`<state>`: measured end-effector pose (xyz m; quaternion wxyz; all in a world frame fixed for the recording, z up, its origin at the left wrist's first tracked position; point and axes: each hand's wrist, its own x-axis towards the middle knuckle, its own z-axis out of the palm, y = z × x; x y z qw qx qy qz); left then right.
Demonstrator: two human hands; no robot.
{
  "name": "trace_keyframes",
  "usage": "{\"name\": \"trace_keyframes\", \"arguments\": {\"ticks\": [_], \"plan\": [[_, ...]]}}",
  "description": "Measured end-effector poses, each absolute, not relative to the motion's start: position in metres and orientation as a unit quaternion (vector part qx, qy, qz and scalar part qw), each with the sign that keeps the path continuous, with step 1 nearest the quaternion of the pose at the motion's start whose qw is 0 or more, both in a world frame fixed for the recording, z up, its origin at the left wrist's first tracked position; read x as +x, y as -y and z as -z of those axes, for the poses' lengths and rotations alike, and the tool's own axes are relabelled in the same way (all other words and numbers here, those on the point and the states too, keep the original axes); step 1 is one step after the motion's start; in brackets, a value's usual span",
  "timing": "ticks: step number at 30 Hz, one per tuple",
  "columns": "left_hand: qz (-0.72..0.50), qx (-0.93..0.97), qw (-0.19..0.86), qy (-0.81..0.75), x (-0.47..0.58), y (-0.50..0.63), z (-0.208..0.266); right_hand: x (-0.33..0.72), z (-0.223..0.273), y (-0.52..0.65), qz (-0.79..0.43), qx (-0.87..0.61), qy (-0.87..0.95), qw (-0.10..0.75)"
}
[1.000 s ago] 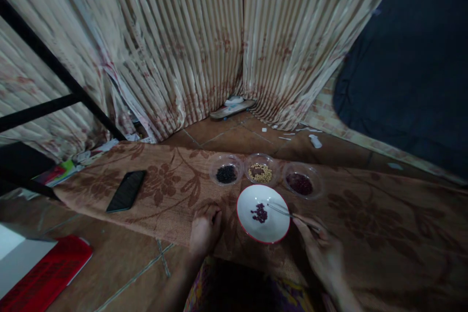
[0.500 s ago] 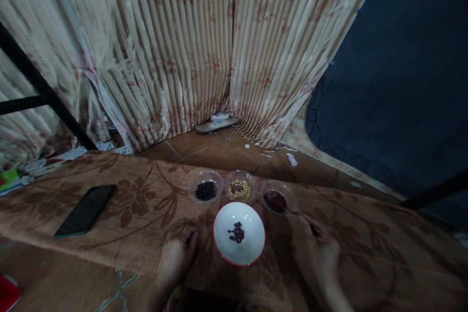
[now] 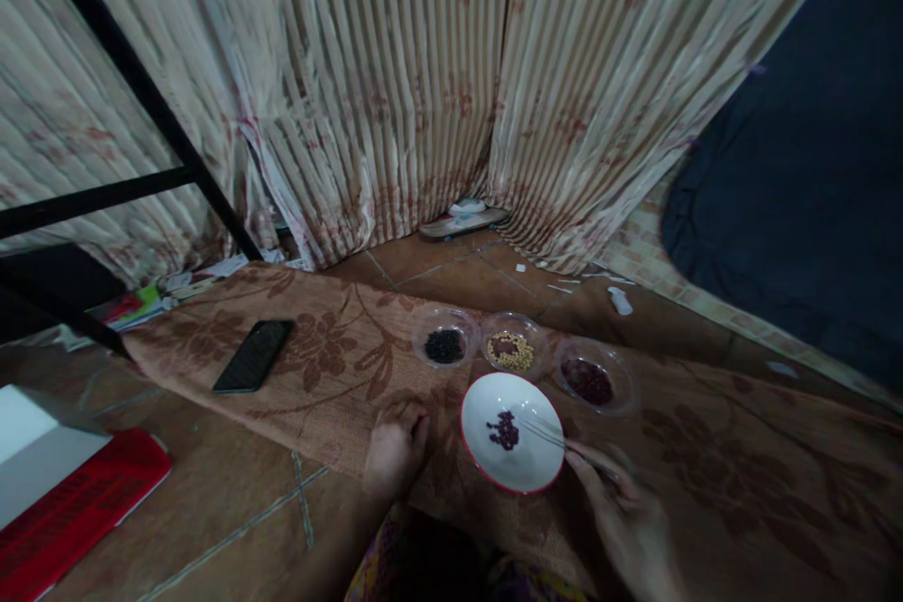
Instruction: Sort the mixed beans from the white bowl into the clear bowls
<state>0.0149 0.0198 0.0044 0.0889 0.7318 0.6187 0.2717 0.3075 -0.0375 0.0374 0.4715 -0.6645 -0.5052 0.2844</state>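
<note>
My right hand (image 3: 621, 508) is closed on thin metal tweezers (image 3: 589, 458) at the right of a white bowl (image 3: 486, 466) with a red rim. The tips of the tweezers reach inside the bowl, close to a small heap of dark red beans (image 3: 504, 431); whether a bean is between them is too small to tell. My left hand (image 3: 396, 442) rests on the cloth left of the bowl, its fingers curled in with nothing seen in them. Behind the bowl stand three clear plastic cups with black beans (image 3: 443, 346), yellow beans (image 3: 518, 356) and dark red beans (image 3: 588, 382).
A brown patterned cloth (image 3: 339, 395) covers the narrow table. A dark phone (image 3: 254, 356) lies on its left part. A red and white box (image 3: 91, 489) is on the floor at left. Striped curtains (image 3: 395, 94), a skateboard (image 3: 462, 223) and a black metal frame (image 3: 141, 85) are beyond.
The view has swung to the left. My right hand has brought the tweezers from the cup of red beans to over the bowl. My left hand stays beside the bowl.
</note>
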Motion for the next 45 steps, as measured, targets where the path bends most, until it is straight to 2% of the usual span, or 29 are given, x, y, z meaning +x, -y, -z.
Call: {"name": "trace_keyframes", "arguments": {"ticks": [8, 28, 38, 42, 45], "plan": [[-0.265, 0.73, 0.101, -0.622, 0.016, -0.019, -0.006, 0.309, -0.029, 0.032, -0.281, -0.672, 0.536, 0.428], [-0.269, 0.724, 0.115, -0.624, 0.016, -0.019, -0.005, 0.308, -0.024, 0.029, -0.284, -0.668, 0.524, 0.446], [-0.273, 0.729, 0.108, -0.618, 0.014, -0.02, -0.004, 0.311, -0.041, 0.03, -0.263, -0.668, 0.437, 0.541], [-0.277, 0.731, 0.108, -0.614, 0.014, -0.019, -0.005, 0.342, -0.055, 0.014, -0.178, -0.672, 0.396, 0.601], [-0.279, 0.733, 0.11, -0.61, 0.014, -0.02, -0.007, 0.372, -0.056, 0.001, -0.103, -0.693, 0.395, 0.595]]}}
